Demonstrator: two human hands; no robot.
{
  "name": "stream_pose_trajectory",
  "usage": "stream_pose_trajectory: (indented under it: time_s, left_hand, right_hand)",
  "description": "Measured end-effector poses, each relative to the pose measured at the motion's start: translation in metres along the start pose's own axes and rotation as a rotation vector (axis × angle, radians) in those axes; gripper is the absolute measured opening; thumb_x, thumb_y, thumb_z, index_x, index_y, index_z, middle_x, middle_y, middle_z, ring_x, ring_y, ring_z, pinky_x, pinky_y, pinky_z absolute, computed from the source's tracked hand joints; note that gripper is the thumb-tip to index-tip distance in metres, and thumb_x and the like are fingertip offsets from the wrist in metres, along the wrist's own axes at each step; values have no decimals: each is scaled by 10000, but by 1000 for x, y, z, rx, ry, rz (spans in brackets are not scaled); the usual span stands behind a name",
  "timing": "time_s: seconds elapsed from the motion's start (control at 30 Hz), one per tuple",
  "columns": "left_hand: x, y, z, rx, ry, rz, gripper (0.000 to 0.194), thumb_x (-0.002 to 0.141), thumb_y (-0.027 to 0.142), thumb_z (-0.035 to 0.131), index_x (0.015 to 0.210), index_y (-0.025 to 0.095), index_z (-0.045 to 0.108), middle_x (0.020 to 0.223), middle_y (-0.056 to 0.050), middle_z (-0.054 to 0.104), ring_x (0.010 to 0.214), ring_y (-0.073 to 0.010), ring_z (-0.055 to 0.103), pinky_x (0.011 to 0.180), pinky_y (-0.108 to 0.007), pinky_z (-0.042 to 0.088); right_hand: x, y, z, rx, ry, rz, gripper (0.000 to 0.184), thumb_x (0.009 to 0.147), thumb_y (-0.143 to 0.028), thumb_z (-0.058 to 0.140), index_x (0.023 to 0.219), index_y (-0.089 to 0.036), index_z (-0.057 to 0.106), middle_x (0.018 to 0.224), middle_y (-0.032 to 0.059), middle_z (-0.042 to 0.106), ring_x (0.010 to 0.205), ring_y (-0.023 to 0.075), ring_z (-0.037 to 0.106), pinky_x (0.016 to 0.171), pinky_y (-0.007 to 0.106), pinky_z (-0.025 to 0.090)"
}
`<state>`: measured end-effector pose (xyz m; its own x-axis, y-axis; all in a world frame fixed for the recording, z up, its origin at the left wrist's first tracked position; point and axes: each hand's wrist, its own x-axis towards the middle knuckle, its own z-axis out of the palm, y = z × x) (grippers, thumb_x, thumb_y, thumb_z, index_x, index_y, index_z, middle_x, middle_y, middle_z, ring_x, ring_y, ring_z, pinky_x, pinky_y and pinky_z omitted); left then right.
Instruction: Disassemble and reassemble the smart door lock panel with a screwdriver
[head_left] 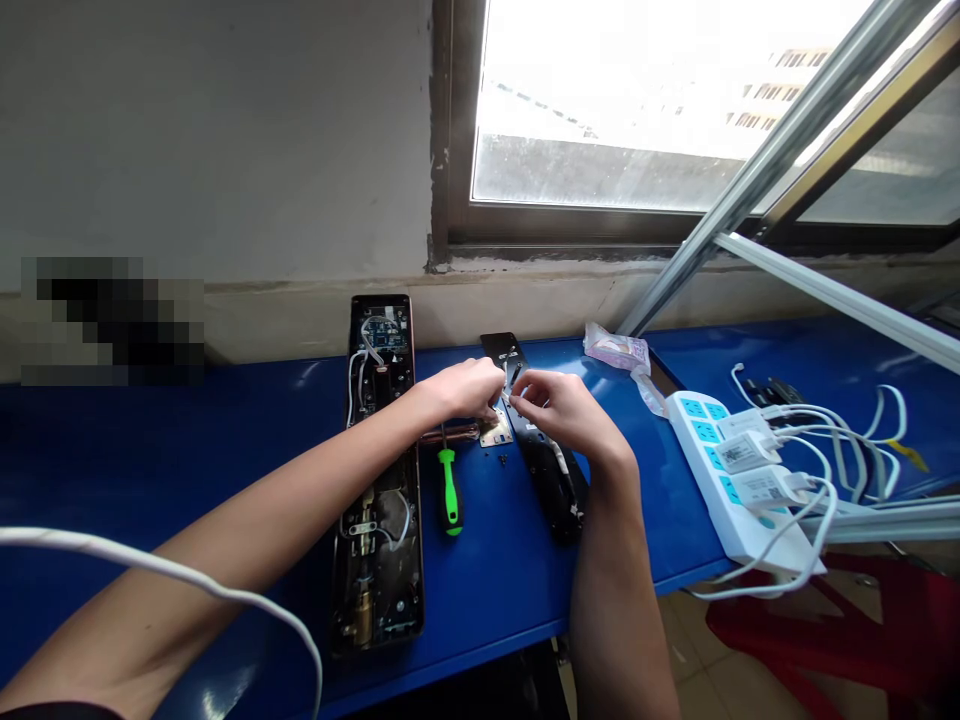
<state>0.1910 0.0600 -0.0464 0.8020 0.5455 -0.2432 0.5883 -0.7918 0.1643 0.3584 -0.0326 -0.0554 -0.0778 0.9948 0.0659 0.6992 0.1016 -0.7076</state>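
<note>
My left hand [471,388] reaches across the open black lock housing [414,540] to the narrow black panel [544,480]; its fingers are closed and what they pinch is hidden. My right hand [562,405] pinches a thin white wire [505,397] over the upper part of that panel. Below my left fingers lies a small metal plate [495,432], with several tiny dark screws [503,459] near it. A green and black screwdriver [450,490] rests between housing and panel, next to a copper-coloured handle [457,433]. Inside the housing show a circuit board [384,335], white wires and brass parts.
The blue table [480,580] runs along the wall under a window. At right a white power strip [709,460] carries several plugs and tangled cables. A plastic packet [616,346] lies behind. A white cable [225,590] crosses over my left forearm. A red stool [840,640] stands below.
</note>
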Motion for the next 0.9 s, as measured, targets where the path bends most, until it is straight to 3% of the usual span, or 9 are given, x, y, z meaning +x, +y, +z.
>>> stream_pose_trajectory:
  time_s: [0.17, 0.4, 0.9]
  left_hand:
    - [-12, 3, -4, 31, 54, 9, 204, 813, 332, 782, 951, 181, 772, 954, -97, 743, 865, -260, 708, 661, -308, 441]
    - [-32, 10, 4, 52, 35, 159, 126, 764, 223, 758, 875, 200, 703, 984, -60, 703, 889, -234, 675, 653, -298, 407]
    - [-30, 27, 9, 54, 24, 123, 143, 793, 229, 774, 889, 200, 672, 1063, -51, 724, 913, -228, 688, 664, -287, 432]
  right_hand:
    - [0, 1, -1, 1, -14, 3, 135, 861, -321, 637, 792, -209, 669, 641, -23, 645, 585, 125, 535, 553, 251, 392]
    - [-1, 1, -1, 7, -24, 10, 147, 866, -344, 644, 812, -212, 683, 631, -26, 639, 588, 130, 541, 553, 255, 390]
    - [0, 5, -1, 47, -37, -9, 154, 871, -354, 638, 825, -214, 683, 640, -28, 646, 590, 129, 541, 544, 246, 382]
